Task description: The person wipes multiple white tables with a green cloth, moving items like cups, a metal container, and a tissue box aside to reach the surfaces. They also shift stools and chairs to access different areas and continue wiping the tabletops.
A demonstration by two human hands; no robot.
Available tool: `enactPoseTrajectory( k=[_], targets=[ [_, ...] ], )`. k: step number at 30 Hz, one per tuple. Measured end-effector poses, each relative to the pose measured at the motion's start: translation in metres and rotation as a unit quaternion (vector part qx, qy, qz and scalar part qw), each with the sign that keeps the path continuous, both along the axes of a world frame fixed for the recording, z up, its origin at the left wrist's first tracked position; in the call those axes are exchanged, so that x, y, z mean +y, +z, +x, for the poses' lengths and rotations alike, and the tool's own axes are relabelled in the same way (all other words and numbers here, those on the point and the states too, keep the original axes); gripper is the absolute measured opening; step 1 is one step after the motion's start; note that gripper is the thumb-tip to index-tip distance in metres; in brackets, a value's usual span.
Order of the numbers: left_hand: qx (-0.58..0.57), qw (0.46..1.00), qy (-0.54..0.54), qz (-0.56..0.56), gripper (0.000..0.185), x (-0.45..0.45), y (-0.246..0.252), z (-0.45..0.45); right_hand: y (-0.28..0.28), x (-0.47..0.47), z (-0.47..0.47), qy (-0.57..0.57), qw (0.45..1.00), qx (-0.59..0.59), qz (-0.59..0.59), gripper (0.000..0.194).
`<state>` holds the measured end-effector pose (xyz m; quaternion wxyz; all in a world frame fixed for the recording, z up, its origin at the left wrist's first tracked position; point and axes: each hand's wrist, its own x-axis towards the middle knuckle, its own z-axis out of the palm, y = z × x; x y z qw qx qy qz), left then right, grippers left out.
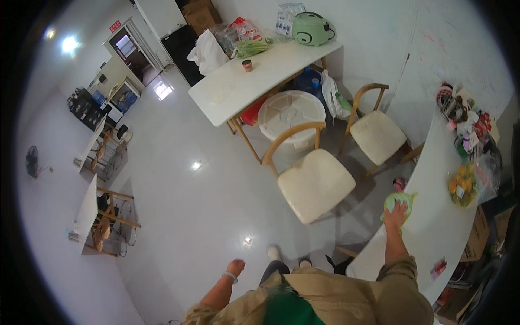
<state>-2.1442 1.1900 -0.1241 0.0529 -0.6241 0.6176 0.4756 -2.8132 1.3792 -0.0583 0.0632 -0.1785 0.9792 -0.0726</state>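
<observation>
A pale green cloth (393, 200) with a yellow-green border lies over the near-left edge of a long white table (426, 221), partly past the edge. On top of it rests my right hand (396, 216), fingers spread and pressing on the fabric. My left hand (235, 267), with a bracelet at the wrist, hangs above the floor, well away from any furniture. Its fingers look curled in, and nothing shows in them. Farther along the same table sits a clear bag of orange and yellow items (463, 185).
Two wooden chairs with cream seats (317, 185) (378, 136) stand ahead. Behind them, a white table (280, 67) carries a green rice cooker (312, 29), leafy vegetables (251, 48) and a small jar (247, 65). A round lidded white bin (291, 113) sits beneath. Assorted small items (471, 126) crowd the right table's far end.
</observation>
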Motion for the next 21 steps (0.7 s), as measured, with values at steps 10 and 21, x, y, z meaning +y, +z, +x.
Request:
enactPoseTrajectory(
  k=[10, 21],
  targets=[
    [0.113, 0.940, -0.152, -0.285, 0.074, -0.372, 0.011, -0.346, -0.005, 0.007, 0.046, -0.244, 0.969, -0.003, 0.044, 0.083],
    [0.172, 0.970, 0.026, 0.169, 0.009, -0.371, 0.003, -0.440, 0.020, -0.021, 0.054, -0.236, 0.969, 0.028, 0.058, 0.082]
  ],
)
